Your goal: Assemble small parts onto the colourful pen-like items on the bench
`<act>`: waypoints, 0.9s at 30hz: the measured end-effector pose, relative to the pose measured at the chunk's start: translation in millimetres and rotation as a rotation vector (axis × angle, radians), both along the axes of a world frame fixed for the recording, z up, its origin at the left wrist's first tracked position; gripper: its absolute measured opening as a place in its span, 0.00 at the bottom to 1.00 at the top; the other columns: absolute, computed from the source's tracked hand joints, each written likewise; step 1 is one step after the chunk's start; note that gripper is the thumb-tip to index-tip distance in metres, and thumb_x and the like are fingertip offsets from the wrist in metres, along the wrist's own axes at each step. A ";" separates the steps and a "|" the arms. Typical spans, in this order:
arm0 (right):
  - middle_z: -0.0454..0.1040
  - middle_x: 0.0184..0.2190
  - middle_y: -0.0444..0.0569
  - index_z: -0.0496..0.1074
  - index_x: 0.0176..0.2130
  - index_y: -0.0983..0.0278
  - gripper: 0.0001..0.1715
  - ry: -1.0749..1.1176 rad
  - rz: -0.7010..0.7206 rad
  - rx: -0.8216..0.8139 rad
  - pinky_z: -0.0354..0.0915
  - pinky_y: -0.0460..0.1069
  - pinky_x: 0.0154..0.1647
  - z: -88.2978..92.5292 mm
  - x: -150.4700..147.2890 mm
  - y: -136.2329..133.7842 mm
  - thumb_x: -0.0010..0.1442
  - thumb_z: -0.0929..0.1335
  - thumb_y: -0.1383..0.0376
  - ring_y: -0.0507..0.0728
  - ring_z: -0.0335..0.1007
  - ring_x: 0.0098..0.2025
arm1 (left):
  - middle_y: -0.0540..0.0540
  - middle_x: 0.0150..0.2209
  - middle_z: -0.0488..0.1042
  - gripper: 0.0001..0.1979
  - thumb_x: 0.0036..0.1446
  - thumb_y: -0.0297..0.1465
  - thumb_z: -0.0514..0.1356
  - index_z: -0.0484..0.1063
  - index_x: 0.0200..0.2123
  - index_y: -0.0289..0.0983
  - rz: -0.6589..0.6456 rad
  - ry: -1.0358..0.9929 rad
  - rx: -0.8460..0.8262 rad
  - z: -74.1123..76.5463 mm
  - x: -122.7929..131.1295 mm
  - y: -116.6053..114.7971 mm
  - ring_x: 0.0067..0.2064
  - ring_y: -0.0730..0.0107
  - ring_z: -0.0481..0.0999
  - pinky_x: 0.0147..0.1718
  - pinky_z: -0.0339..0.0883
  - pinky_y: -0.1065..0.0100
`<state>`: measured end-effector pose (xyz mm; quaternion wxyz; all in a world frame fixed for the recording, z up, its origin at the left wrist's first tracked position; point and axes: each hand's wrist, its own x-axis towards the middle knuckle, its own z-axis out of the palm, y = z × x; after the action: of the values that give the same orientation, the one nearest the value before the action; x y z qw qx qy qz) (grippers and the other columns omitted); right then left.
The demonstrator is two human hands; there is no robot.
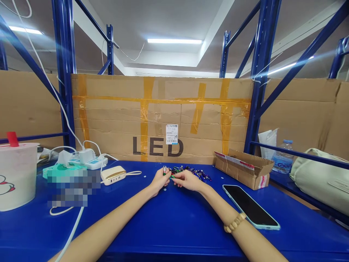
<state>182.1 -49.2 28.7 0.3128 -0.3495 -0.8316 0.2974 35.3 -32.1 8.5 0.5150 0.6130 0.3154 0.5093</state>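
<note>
On a blue table [174, 233], the left hand [159, 182] pinches a small silver cylinder [164, 170] upright, its fingers closed around it. The right hand [188, 180] has its fingers closed on a thin green piece [172, 177] just beside the cylinder. A heap of small blue, green and metal parts [191, 173] lies just beyond, many pieces remaining there.

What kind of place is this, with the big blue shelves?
Probably a small warehouse workroom. Blue steel storage racks stand all around, a big cardboard sheet printed LED sits behind, and small parts lie on a blue metal shelf near the left hand and right hand.
</note>
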 end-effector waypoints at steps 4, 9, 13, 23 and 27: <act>0.68 0.18 0.44 0.75 0.29 0.68 0.21 -0.049 0.002 0.017 0.59 0.44 0.21 1.3 -0.1 -3.5 0.53 0.62 0.54 0.47 0.58 0.18 | 0.62 0.14 0.47 0.18 0.45 0.36 0.58 0.47 0.23 0.39 0.007 -0.001 0.017 -0.4 -0.7 1.6 0.12 0.86 0.50 0.12 0.43 0.79; 0.63 0.15 0.42 0.73 0.26 0.67 0.19 -0.024 -0.023 0.069 0.56 0.43 0.22 0.8 -1.9 -3.0 0.53 0.62 0.56 0.47 0.56 0.18 | 0.62 0.14 0.48 0.19 0.44 0.36 0.59 0.47 0.23 0.39 0.001 -0.002 0.028 4.1 -3.3 -0.1 0.12 0.86 0.50 0.12 0.43 0.79; 0.62 0.14 0.41 0.70 0.20 0.67 0.18 -0.027 -0.085 0.147 0.53 0.43 0.22 1.2 -2.1 -2.5 0.53 0.61 0.59 0.48 0.55 0.19 | 0.62 0.14 0.48 0.19 0.45 0.38 0.59 0.48 0.23 0.38 -0.002 0.029 0.062 6.2 -2.0 -4.4 0.13 0.85 0.49 0.13 0.43 0.79; 0.65 0.19 0.45 0.73 0.29 0.66 0.20 -0.051 -0.402 0.490 0.53 0.45 0.25 5.7 0.1 0.2 0.57 0.58 0.60 0.51 0.58 0.23 | 0.58 0.16 0.51 0.14 0.42 0.31 0.55 0.49 0.17 0.37 0.260 0.255 0.247 5.7 -4.1 -4.8 0.19 0.82 0.51 0.19 0.46 0.76; 0.66 0.22 0.47 0.73 0.33 0.65 0.21 0.006 -0.415 0.583 0.56 0.45 0.27 6.9 -3.2 -2.6 0.59 0.56 0.59 0.52 0.60 0.25 | 0.57 0.14 0.48 0.14 0.40 0.28 0.54 0.47 0.14 0.36 0.246 0.390 0.304 4.1 -4.3 -5.1 0.20 0.81 0.49 0.20 0.45 0.75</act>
<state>178.9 -51.8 35.6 0.4554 -0.4060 -0.7920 -0.0212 31.1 -37.2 12.6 0.2809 0.7268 0.4006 0.4821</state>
